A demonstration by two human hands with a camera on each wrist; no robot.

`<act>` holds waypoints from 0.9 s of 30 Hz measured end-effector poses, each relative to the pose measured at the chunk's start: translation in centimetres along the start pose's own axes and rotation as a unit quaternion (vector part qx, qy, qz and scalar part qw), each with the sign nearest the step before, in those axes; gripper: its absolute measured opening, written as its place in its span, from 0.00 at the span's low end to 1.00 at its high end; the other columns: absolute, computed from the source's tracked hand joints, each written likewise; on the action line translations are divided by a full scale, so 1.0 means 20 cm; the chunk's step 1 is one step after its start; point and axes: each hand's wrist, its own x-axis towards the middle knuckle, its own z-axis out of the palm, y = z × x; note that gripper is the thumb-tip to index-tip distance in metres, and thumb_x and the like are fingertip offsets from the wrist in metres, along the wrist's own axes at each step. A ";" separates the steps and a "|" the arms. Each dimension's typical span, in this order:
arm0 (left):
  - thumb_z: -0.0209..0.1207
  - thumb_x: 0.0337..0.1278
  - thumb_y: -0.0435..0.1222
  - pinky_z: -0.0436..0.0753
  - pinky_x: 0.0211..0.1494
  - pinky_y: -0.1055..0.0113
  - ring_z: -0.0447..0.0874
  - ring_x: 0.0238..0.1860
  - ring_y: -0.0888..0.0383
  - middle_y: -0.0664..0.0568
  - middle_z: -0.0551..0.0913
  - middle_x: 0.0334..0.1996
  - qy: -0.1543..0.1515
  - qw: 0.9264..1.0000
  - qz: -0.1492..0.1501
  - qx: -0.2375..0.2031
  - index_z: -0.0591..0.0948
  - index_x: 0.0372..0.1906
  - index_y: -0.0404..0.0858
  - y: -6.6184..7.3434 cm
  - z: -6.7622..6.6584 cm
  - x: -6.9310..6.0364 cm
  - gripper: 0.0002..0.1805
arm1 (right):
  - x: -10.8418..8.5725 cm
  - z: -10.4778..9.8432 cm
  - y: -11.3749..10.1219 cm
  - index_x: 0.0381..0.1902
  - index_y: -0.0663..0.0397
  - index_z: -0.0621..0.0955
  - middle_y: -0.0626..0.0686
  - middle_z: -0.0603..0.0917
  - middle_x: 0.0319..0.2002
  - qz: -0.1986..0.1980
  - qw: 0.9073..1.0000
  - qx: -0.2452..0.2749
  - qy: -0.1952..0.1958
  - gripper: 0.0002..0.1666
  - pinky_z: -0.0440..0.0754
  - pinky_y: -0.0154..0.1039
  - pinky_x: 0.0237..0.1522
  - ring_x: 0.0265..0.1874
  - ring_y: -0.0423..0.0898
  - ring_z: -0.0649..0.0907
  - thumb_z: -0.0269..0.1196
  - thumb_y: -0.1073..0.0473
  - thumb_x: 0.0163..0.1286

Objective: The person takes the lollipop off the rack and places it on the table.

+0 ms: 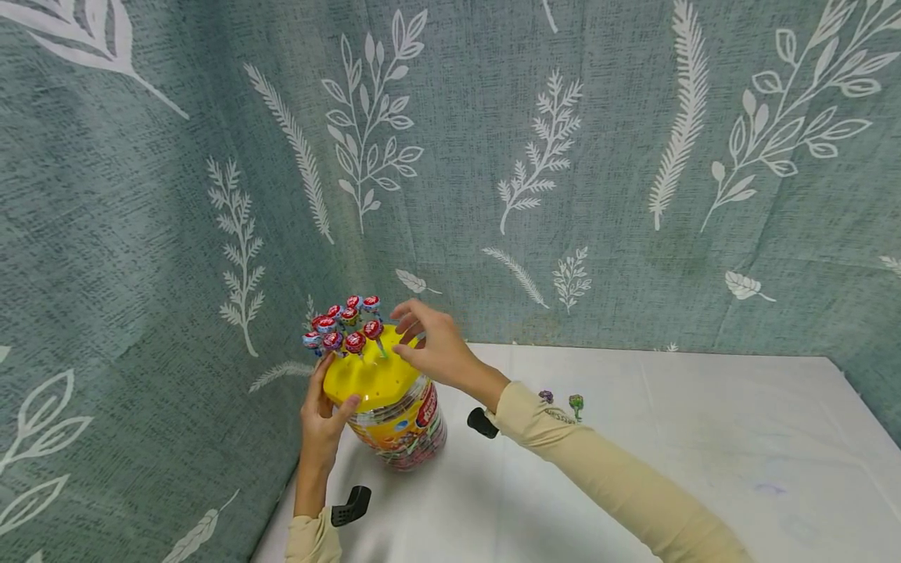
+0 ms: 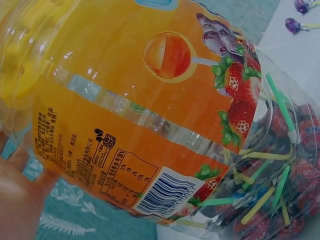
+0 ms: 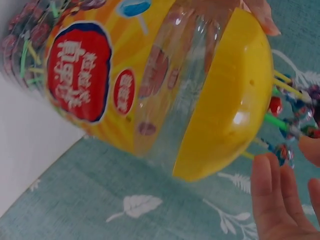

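A clear plastic jar (image 1: 400,438) with an orange label and a yellow lid (image 1: 373,381) stands tilted on the table. Wrapped lollipops (image 1: 355,342) stick up from holes in the lid, heads outward. More lollipops (image 2: 265,200) fill the jar's lower part in the left wrist view. My left hand (image 1: 325,422) grips the jar at its lid, the thumb on the near edge. Beside the lid's right side is my right hand (image 1: 443,348), its fingers spread and nothing visible between them. In the right wrist view its fingers (image 3: 275,195) are close to the lollipop heads.
Two loose lollipops, one purple (image 1: 545,396) and one green (image 1: 576,403), lie on the white table (image 1: 669,453) right of the jar. A leaf-patterned cloth (image 1: 450,156) hangs behind and along the left. Black devices (image 1: 352,507) sit by both wrists.
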 end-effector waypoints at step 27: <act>0.56 0.53 0.19 0.58 0.67 0.74 0.51 0.71 0.53 0.50 0.50 0.73 -0.007 1.000 0.013 -0.026 0.59 0.72 0.40 0.00 0.01 0.00 0.41 | -0.03 -0.15 0.00 0.49 0.57 0.74 0.54 0.83 0.32 -0.037 0.994 0.000 0.104 0.22 0.80 0.34 0.28 0.28 0.44 0.82 0.65 0.73 0.58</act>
